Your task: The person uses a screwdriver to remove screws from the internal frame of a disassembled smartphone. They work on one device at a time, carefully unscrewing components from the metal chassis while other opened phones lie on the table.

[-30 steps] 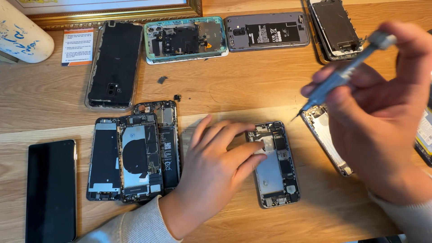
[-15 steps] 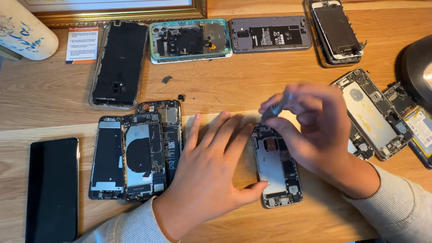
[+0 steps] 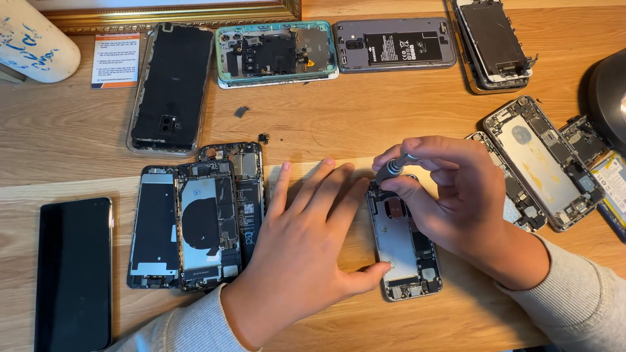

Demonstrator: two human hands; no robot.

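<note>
An opened phone body [image 3: 403, 251] with bare metal inside lies on the wooden table [image 3: 365, 111], near the front. My left hand [image 3: 306, 241] lies flat beside it, fingers spread, thumb pressing its lower left edge. My right hand [image 3: 456, 202] pinches a small grey screwdriver [image 3: 393, 167], held upright with its tip down at the top end of that phone body. The tip itself is hidden behind my fingers.
Several dismantled phones lie around: a stack of open ones [image 3: 199, 221] to the left, a dark phone [image 3: 73, 274] at far left, a black back cover [image 3: 171, 88], more along the back edge [image 3: 277, 53] and at right [image 3: 544, 163]. A white cylinder [image 3: 32, 39] stands at back left.
My right hand brought the screwdriver from high on the right down to the top of the open phone. My left hand stayed beside the phone, thumb now on its lower edge.
</note>
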